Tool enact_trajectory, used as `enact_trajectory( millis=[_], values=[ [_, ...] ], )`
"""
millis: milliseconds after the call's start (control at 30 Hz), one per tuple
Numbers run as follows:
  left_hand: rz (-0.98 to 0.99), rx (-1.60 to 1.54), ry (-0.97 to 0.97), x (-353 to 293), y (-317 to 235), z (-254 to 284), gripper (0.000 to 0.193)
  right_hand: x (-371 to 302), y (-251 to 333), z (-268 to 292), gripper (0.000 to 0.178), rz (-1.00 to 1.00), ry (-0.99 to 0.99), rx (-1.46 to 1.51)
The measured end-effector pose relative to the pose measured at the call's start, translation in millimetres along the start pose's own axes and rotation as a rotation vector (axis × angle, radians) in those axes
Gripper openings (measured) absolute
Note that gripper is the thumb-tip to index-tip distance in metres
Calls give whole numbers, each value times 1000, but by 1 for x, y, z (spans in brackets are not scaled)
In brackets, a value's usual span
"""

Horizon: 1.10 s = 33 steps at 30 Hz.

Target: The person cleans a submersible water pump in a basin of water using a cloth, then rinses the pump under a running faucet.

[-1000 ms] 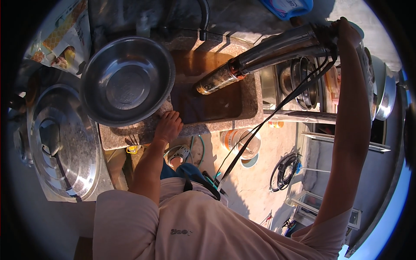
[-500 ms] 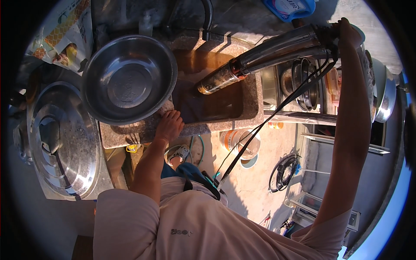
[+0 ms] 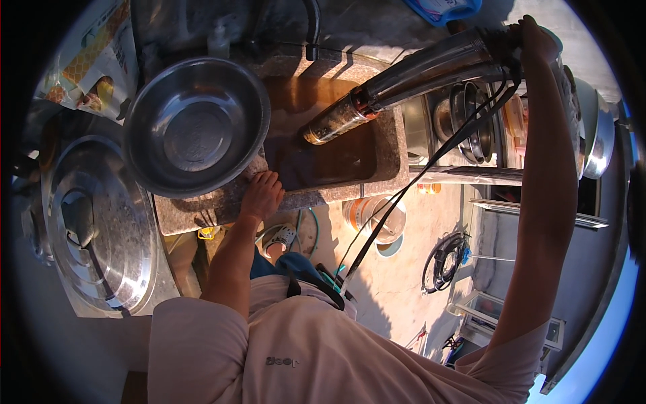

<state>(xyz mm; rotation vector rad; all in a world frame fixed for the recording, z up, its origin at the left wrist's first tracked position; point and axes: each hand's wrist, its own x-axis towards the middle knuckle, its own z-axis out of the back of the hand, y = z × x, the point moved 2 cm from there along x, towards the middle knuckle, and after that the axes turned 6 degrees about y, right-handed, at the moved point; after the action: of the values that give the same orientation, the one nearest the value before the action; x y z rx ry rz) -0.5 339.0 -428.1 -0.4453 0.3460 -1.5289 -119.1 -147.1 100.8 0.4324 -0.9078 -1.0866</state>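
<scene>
My right hand [image 3: 538, 44] is raised at the upper right, closed round the top end of a long metal cylinder that looks like a submersible pump [image 3: 431, 67]. The pump slants down to the left, its rusty lower end inside the stone sink [image 3: 397, 158]. Dark brownish water or wet residue covers the sink's bottom; how deep, I cannot tell. A black cable [image 3: 437, 153] hangs from the pump's upper end toward my waist. My left hand [image 3: 264, 195] rests on the sink's near rim, fingers curled over it, just right of a large steel basin [image 3: 196, 138].
A dark faucet [image 3: 313, 30] reaches over the sink. Left of the basin lies a big round metal lid [image 3: 101, 229]. Pots and bowls [image 3: 474, 124] crowd the rack on the right. On the floor are a bucket [image 3: 377, 219] and a coiled black hose [image 3: 444, 262].
The whole view has shifted slightly. Both hands keep their holds, and the pump stays slanted into the sink with hardly any movement.
</scene>
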Motion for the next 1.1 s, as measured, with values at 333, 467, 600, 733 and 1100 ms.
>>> enact_trajectory(
  millis=[333, 467, 600, 733, 1100],
  values=[
    [10, 37, 18, 0, 0, 1, 24, -9, 11, -2, 36, 109, -169, -406],
    [6, 44, 20, -1, 0, 0, 25, -69, 50, -17, 19, 181, -227, -178],
    [-5, 25, 30, 0, 0, -2, 25, -73, 50, -16, 20, 200, -252, -171],
    [4, 36, 49, 0, 0, -3, 25, -77, 54, -16, 25, 128, -253, -362],
    [-30, 65, 18, 3, -1, 2, 23, -68, 44, -18, 28, 22, -131, -160]
  ],
)
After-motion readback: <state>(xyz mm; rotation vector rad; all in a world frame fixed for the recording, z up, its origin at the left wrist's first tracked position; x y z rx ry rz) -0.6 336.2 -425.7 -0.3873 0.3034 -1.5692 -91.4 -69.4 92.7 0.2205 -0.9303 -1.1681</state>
